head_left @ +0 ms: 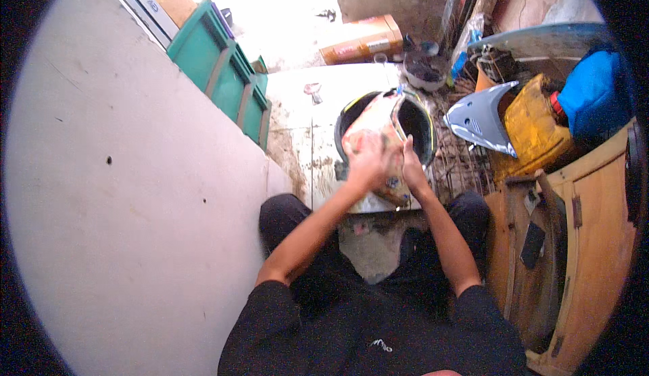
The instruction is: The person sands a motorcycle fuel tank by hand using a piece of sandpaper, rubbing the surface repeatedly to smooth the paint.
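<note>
I am crouched in front of a curved panel (380,127), pale with reddish and yellow smears, that rests over a black round tub (420,120). My left hand (367,161) presses flat on the panel's lower face. My right hand (411,166) grips the panel's right edge beside the tub's rim. Both forearms reach up from the lower edge. Whether the left hand holds a cloth or pad is hidden by blur.
A white, stained slab (318,119) lies under the tub. A green crate (223,72) stands at the left against a pale wall (122,193). A grey scooter cover (480,119), a yellow jerrycan (534,122), a blue object (595,92) and a wooden cabinet (595,207) crowd the right. A cardboard box (362,38) lies behind.
</note>
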`<state>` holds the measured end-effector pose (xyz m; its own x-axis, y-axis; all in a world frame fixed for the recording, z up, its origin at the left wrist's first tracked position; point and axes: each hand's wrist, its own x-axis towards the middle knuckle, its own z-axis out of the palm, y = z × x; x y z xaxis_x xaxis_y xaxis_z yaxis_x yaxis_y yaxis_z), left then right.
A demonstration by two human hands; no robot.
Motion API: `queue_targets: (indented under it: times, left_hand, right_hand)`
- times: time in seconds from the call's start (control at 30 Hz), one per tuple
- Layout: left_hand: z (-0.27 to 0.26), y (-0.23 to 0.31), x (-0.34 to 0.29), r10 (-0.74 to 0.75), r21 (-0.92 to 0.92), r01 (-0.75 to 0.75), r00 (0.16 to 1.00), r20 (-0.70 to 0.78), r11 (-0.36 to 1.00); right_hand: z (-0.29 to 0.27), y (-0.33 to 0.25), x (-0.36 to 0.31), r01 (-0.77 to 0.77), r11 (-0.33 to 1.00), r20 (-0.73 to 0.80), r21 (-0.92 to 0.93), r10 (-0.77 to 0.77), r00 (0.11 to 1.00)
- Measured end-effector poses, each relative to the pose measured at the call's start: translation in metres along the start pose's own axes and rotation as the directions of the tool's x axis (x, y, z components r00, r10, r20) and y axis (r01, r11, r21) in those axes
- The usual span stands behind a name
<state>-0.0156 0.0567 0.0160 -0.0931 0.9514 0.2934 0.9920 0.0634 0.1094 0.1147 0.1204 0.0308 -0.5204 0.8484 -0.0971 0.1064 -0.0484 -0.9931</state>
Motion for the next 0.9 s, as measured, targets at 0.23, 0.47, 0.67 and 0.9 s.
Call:
queue_targets:
  times: [0.23, 0.47, 0.67, 0.9]
  left_hand:
    - [-0.031, 0.009, 0.015, -0.268, -0.320, 0.321, 0.943, 0.198, 0.892]
    - [-0.020, 0.008, 0.010, -0.048, -0.244, 0.032, 0.997, -0.060, 0.969]
    - [-0.020, 0.029, 0.004, 0.045, -0.281, -0.098, 0.981, -0.189, 0.955]
    - [-0.014, -0.005, 0.011, -0.345, -0.195, 0.351, 0.936, 0.064, 0.916]
  right_hand:
    - [-0.007, 0.001, 0.003, -0.133, 0.965, 0.164, 0.227, 0.097, 0.982]
    - [-0.003, 0.011, 0.000, -0.180, 0.883, 0.054, 0.433, 0.174, 0.983]
    - [0.001, 0.010, 0.000, -0.098, 0.940, -0.079, 0.327, 0.131, 0.988]
    - [0.010, -0.015, -0.009, -0.159, 0.936, -0.037, 0.315, 0.179, 0.983]
